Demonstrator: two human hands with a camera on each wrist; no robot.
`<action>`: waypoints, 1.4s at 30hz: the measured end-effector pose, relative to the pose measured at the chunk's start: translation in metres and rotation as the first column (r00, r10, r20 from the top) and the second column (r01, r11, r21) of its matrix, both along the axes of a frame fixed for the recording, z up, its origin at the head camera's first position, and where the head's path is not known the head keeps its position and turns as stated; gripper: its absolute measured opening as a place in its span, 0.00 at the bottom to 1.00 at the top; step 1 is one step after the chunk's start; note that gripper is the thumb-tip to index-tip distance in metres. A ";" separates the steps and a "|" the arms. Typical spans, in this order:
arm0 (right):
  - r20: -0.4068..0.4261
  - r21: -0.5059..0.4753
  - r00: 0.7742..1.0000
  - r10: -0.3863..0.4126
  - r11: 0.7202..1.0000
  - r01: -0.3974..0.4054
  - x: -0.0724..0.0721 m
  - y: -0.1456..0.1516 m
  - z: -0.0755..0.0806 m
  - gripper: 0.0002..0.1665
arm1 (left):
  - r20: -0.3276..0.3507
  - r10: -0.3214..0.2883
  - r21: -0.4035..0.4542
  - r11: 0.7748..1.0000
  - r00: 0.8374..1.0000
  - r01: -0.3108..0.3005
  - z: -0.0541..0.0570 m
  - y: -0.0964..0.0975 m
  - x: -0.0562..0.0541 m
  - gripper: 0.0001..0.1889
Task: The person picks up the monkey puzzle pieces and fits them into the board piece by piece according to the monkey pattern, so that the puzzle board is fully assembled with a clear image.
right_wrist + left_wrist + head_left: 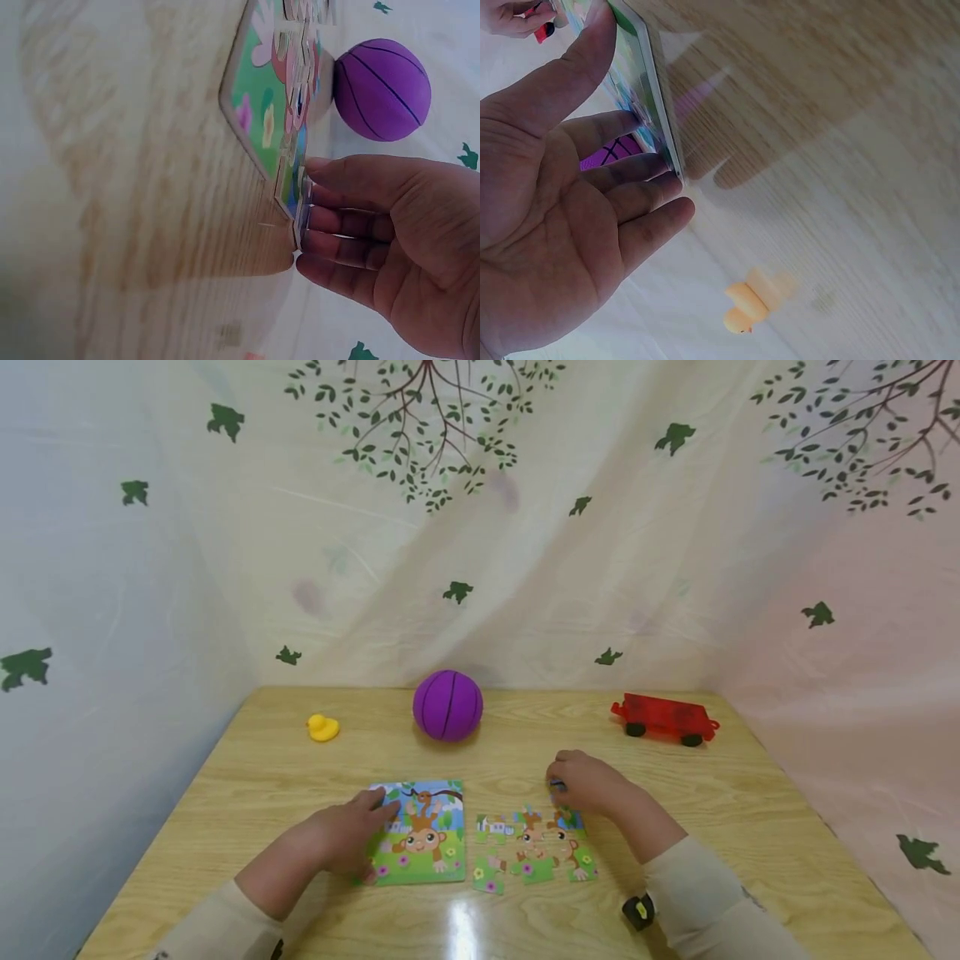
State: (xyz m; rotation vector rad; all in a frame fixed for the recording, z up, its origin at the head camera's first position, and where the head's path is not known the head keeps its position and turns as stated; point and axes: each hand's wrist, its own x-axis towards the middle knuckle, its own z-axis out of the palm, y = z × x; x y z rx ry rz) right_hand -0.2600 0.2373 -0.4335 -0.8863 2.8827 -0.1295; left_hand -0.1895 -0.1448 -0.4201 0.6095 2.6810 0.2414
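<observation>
My left hand (pixel 347 837) rests on the left side of a square monkey picture board (pixel 442 814). In the left wrist view its thumb lies on the board and the spread fingertips touch the edge. To the right, loose monkey puzzle pieces (pixel 538 870) lie partly fitted together, with gaps between several of them. At their upper right corner my right hand (pixel 588 783) pinches a blue puzzle piece (pixel 557 785), mostly hidden under the fingers. The right wrist view shows the thumb and fingertips at that piece's edges, right beside the joined pieces (pixel 266 124).
A purple ball (pixel 447 706) stands at the back middle of the wooden table (pixel 247 760). Left of it sits a yellow rubber duck (pixel 322 728); at the back right is a red toy wagon (pixel 666 718). A leaf-printed curtain (pixel 525 610) hangs behind the table.
</observation>
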 end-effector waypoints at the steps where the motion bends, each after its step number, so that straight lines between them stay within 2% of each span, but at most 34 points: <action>1: -0.016 0.004 1.000 0.011 1.000 -0.010 0.000 0.000 -0.001 0.05 | 0.001 0.000 -0.001 1.000 1.000 0.000 0.000 0.000 0.000 0.54; 17: -0.117 0.030 0.993 0.035 0.999 -0.031 -0.002 0.002 -0.006 0.04 | 0.014 0.011 -0.010 1.000 1.000 -0.011 -0.003 0.000 -0.002 0.53; 22: -0.171 -0.005 0.981 0.088 0.996 -0.090 -0.002 -0.008 0.001 0.07 | 0.016 0.012 -0.010 1.000 1.000 -0.012 -0.003 0.000 -0.002 0.53; 28: -0.192 0.009 0.970 0.151 0.988 -0.152 -0.003 -0.041 0.011 0.14 | 0.007 0.000 -0.013 1.000 1.000 0.000 -0.003 0.000 -0.002 0.53; 34: -0.173 0.081 0.957 0.235 0.971 -0.224 -0.003 -0.086 0.014 0.19 | 0.000 -0.003 -0.003 1.000 1.000 0.003 -0.003 -0.001 -0.002 0.53; 42: -0.155 0.152 0.938 0.309 0.946 -0.286 -0.007 -0.129 0.008 0.16 | -0.011 -0.012 0.007 1.000 1.000 0.012 -0.004 -0.002 -0.002 0.53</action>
